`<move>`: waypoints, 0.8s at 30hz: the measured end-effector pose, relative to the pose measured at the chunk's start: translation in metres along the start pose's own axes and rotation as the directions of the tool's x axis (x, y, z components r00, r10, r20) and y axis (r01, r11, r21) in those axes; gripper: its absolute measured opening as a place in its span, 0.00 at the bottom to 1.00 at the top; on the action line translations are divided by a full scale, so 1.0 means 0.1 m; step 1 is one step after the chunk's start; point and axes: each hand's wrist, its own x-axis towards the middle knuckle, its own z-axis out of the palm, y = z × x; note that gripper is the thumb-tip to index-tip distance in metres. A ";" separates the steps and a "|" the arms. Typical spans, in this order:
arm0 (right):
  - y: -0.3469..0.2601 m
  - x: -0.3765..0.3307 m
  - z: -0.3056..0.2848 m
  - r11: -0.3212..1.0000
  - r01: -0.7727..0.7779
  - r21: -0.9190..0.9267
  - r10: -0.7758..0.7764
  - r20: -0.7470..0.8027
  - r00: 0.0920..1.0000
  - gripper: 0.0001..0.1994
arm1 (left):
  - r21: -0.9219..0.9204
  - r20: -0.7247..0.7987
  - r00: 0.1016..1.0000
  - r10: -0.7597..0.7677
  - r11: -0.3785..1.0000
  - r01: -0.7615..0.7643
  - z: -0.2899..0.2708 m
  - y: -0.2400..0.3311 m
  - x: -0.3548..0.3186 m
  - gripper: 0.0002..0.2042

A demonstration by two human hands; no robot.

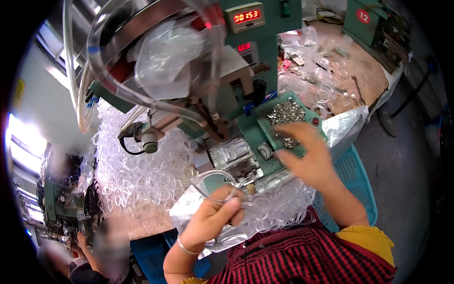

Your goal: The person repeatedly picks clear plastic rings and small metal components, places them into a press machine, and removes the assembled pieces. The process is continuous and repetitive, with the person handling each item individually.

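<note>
My left hand pinches a clear plastic tubing loop between thumb and fingers. It holds the loop at the front of the green bench machine, beside the machine's small metal work area. Blurred by motion, my right hand is over the near edge of a green tray. Its thumb and fingers are spread apart, and I can make out nothing between them. Small shiny metal parts lie heaped in that tray, some hidden behind the hand.
Piled clear plastic loops cover the table on the left; more loops lie just in front of me. A blue basket stands at the right. Thick clear hoses hang before the machine. Another person's hand shows at lower left.
</note>
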 end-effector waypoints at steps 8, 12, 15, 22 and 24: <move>0.81 -0.05 0.11 0.907 -0.044 -0.420 -0.040 -0.189 0.981 0.07 | -0.586 0.127 0.990 -0.065 0.800 0.128 0.25 0.02 0.55 0.26; 0.72 0.22 0.12 0.917 -0.077 -0.390 -0.015 -0.227 0.974 0.06 | -0.757 0.000 0.991 -0.133 0.648 0.087 0.43 0.13 0.51 0.22; 0.89 0.20 0.24 0.904 -0.032 -0.426 -0.051 -0.181 0.982 0.06 | -0.725 -0.019 0.995 -0.098 0.687 0.054 0.45 0.04 0.55 0.23; 0.96 0.47 0.45 0.790 0.354 -0.500 -0.273 0.230 0.934 0.09 | -0.636 0.042 0.998 -0.052 0.769 0.067 0.33 -0.02 0.39 0.24; 0.94 0.47 0.42 0.810 0.385 -0.442 -0.320 0.216 0.922 0.12 | -0.493 -0.083 0.996 0.036 0.867 -0.073 0.20 -0.32 0.12 0.20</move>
